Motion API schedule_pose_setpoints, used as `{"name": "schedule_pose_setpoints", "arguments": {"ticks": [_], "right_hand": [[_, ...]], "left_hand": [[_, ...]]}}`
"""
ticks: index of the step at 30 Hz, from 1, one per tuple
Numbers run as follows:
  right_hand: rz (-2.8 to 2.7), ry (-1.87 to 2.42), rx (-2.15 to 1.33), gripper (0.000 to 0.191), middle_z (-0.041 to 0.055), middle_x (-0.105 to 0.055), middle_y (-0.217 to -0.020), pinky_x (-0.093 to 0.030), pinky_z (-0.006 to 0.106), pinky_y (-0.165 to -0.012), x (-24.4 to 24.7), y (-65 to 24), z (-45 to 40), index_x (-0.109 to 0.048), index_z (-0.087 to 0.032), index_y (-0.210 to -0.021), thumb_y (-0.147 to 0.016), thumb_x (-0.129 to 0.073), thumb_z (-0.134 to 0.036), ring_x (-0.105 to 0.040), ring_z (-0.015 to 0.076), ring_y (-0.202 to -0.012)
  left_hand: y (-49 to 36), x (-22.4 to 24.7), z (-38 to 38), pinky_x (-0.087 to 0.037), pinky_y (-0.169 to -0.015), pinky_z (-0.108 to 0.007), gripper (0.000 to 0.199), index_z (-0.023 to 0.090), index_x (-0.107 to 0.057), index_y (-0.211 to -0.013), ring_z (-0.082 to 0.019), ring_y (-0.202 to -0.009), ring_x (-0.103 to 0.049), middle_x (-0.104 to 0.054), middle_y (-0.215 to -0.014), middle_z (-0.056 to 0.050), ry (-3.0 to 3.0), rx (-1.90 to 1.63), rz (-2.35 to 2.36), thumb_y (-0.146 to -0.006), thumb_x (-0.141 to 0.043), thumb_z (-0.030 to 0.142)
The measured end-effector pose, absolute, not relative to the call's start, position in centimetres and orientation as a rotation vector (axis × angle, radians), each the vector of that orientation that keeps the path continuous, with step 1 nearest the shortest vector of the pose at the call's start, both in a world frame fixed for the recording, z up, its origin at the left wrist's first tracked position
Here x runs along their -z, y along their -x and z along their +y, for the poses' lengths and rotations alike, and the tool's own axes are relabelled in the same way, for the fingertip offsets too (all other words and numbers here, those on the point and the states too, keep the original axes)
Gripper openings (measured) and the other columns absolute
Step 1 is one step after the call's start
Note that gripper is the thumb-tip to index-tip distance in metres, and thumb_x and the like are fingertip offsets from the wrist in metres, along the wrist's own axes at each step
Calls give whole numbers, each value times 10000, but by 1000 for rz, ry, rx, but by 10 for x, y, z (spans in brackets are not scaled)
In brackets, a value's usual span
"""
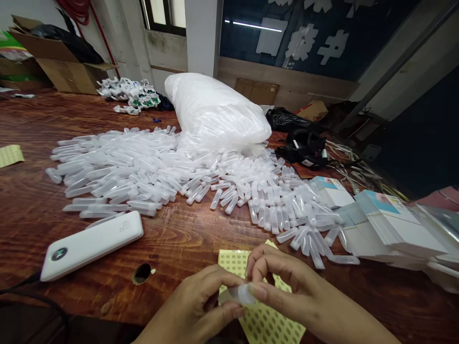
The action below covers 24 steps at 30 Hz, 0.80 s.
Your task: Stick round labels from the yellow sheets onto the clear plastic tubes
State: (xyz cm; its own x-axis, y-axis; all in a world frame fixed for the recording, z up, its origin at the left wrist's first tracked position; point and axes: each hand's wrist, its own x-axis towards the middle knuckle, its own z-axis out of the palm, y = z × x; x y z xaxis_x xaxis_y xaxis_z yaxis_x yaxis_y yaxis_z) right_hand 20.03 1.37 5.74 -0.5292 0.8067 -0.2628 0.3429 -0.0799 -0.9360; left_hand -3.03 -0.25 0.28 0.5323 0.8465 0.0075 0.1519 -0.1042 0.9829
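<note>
Head cam: tube (pixel 230 294) is held over the left part of the sheet (pixel 272 321), long axis roughly crosswise, cap (pixel 245 294) end toward the right hand (pixel 292 282). Left hand (pixel 201 297) pinches the tube's body and right thumb's at the cap, can't tell if that hand's gripping anything

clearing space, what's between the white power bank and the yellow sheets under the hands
In the head view: wooden tabletop with a round hole, a small pale speck beside it, and, lower, near the sheets, the left hand.
</note>
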Motion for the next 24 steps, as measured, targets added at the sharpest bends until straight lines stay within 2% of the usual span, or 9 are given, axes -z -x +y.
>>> {"name": "schedule_pose_setpoints", "arguments": {"ticks": [5,10,13,19,21,24], "right_hand": [[-1905,1287,-1509,208,-17,-586,-1018,-399,246,-907,-62,-197,5,-583,-238,-909,-1035,-592,-403,-572,142,-1006],[-1826,1221,-1369,232,-12,-566,-947,-417,244,-833,-55,-189,-1,-548,-227,-819,-1004,-617,-348,-572,140,-919],[-1603,1199,-1532,286,-8,-543,-966,-429,256,-840,-45,-185,-3,-531,-224,-832,-971,-678,-427,-546,148,-930],[-1152,1196,-1888,441,-17,-533,-907,-452,249,-751,-40,-180,-5,-543,-234,-1027,-907,-703,-628,-497,132,-829],[-1195,1205,-1871,461,-11,-550,-931,-454,253,-770,-42,-179,-6,-563,-237,-1073,-896,-715,-635,-507,138,-858],[-1306,1217,-1795,379,-14,-549,-931,-444,248,-794,-43,-177,-5,-598,-234,-1040,-939,-690,-587,-509,136,-880]], "left_hand": [[33,-4,-3,-472,-734,-170,119,268,-772,-1082,-139,-825,-666,-740,-944,11,-1594,-776,849,-980,-714,252],[35,0,-4,-489,-735,-141,163,283,-750,-1138,-111,-818,-684,-767,-976,25,-1703,-909,784,-997,-716,210],[34,4,-3,-510,-796,-145,195,291,-712,-1198,-116,-887,-710,-772,-1014,18,-1797,-989,726,-1021,-689,214],[34,1,-1,-539,-861,-162,110,299,-711,-1139,-130,-940,-738,-779,-1040,15,-1787,-980,713,-1038,-668,286],[33,-1,-1,-545,-859,-167,114,303,-718,-1141,-134,-944,-741,-780,-1040,12,-1767,-962,725,-1042,-660,306],[31,-4,0,-545,-862,-164,129,297,-726,-1145,-133,-943,-746,-789,-1037,2,-1771,-980,716,-1049,-647,329]]}}
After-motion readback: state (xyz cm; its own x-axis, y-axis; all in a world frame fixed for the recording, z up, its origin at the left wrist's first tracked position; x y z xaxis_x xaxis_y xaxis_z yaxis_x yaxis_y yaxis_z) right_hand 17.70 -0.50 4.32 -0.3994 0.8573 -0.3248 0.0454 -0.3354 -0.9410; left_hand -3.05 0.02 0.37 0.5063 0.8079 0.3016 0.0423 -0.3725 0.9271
